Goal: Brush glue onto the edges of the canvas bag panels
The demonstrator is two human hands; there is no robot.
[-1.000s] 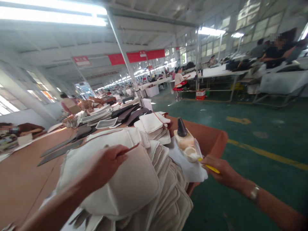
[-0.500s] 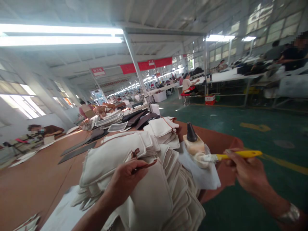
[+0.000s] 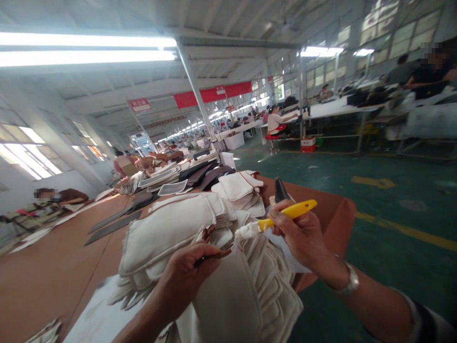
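My right hand (image 3: 298, 233) grips a yellow-handled brush (image 3: 285, 213). White paste coats the brush's head, which is close to the end of a brown strip (image 3: 224, 254). That strip is pinched between the thumb and fingers of my left hand (image 3: 191, 262), over a pile of cream fabric pieces (image 3: 228, 295). More cream padded pieces (image 3: 167, 231) are stacked just behind the left hand. Partly hidden behind my right hand, a black cone-shaped object (image 3: 281, 189) stands on the white paper (image 3: 294, 259). The pale container seen beside it earlier is mostly covered.
Dark flat pieces (image 3: 116, 228) and further stacks (image 3: 162, 178) lie on the brown tabletop (image 3: 46, 267). The table's right edge borders a green floor (image 3: 392, 200). Other people sit or stand at tables in the background, one on a red stool (image 3: 273, 136).
My right hand has moved left with the brush, from the pale container to the tip of the brown strip. My left hand stays almost where it was, still pinching the strip.
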